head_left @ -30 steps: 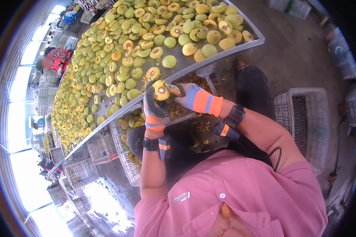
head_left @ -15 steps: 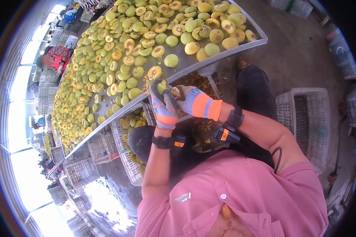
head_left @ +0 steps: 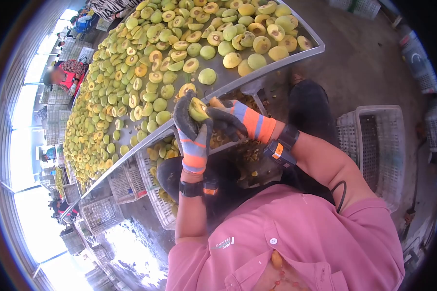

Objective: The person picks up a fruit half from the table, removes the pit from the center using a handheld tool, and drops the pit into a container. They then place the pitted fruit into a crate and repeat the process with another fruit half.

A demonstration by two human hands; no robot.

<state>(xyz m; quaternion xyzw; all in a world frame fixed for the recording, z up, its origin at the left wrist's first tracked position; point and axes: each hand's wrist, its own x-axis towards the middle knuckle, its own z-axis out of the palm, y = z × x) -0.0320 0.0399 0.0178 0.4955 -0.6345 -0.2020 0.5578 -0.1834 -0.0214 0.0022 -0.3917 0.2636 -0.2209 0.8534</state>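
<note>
Cut fruit: I see the cut fruit (head_left: 198, 110), green skin and yellow flesh, in the left glove, near the edge of the table.
Left hand: the grip of the left hand (head_left: 193, 132) is curled and pinches this fruit.
Right hand: the right hand (head_left: 235, 119) is bent close beside it; a small orange-brown piece (head_left: 215, 102) shows at its fingers, but I cannot tell if the grip presses on it.
Table: on the metal table (head_left: 272, 69) lie many fruit halves (head_left: 156, 55), some with the cut face up.
Below the edge: a white crate (head_left: 164, 213) with more fruit, next to the left knee.
Right side: a grey crate (head_left: 398, 140) on the floor.
Far left: a person in red vest (head_left: 69, 78).
</note>
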